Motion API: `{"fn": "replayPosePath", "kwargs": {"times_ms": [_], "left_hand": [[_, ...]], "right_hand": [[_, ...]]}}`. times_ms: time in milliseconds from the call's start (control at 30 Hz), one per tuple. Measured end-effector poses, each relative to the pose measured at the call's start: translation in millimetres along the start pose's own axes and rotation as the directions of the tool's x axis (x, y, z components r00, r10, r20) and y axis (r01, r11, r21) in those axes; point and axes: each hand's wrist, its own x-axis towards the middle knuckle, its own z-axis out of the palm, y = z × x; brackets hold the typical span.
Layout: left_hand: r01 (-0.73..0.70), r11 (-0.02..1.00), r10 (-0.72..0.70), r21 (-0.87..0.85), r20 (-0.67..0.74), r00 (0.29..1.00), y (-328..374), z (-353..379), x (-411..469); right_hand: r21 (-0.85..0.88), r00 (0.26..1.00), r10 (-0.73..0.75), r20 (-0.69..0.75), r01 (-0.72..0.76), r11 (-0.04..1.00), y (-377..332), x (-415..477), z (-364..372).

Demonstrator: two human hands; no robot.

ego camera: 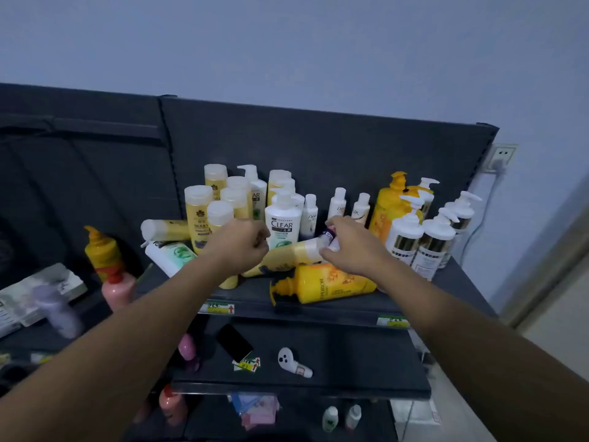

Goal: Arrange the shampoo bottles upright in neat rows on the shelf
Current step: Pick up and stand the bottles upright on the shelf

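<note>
On the dark shelf (pixel 318 309) several yellow white-capped bottles (pixel 199 212) stand at the back left, beside a white CLEAR pump bottle (pixel 282 223), small Dove bottles (pixel 337 204), a tall orange pump bottle (pixel 387 208) and white pump bottles (pixel 404 237). A pale yellow bottle (pixel 287 258) lies on its side between my hands, and an orange pump bottle (pixel 331 283) lies in front of it. Two more bottles lie at the left, one yellow (pixel 165 229) and one white-green (pixel 169 255). My right hand (pixel 350 247) pinches a small purple-labelled bottle (pixel 330 235). My left hand (pixel 237 247) hovers as a fist over the pale yellow bottle's base.
The lower shelf holds a black phone (pixel 234 342) and a white controller (pixel 291 362). On the neighbouring shelf at left stand an orange-and-pink bottle (pixel 108 263) and a purple bottle (pixel 59 311). A wall socket (pixel 502 156) with a cable is at the right.
</note>
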Motion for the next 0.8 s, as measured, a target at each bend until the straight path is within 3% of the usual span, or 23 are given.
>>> {"fn": "replayPosePath", "kwargs": {"times_ms": [233,367,567,667,800], "left_hand": [[-0.036,0.999,0.04,0.04,-0.123,0.992,-30,-9,-20],[0.22,0.972,-0.203,0.081,-0.179,0.963,-83,-13,-49],[0.647,0.763,-0.631,0.004,-0.214,0.746,-154,1,-63],[0.702,0.704,-0.706,-0.106,-0.219,0.674,-179,5,-50],[0.688,0.712,-0.701,-0.14,-0.091,0.707,-217,3,-29]], "right_hand": [[-0.082,0.985,0.041,0.168,-0.028,0.996,5,27,41],[-0.094,0.984,0.038,0.177,-0.022,0.995,3,44,51],[-0.158,0.961,0.0,0.277,0.046,0.986,2,63,41],[-0.144,0.961,-0.056,0.27,0.098,0.985,-9,72,21],[-0.098,0.966,-0.152,0.21,0.175,0.98,-39,89,-4]]}}
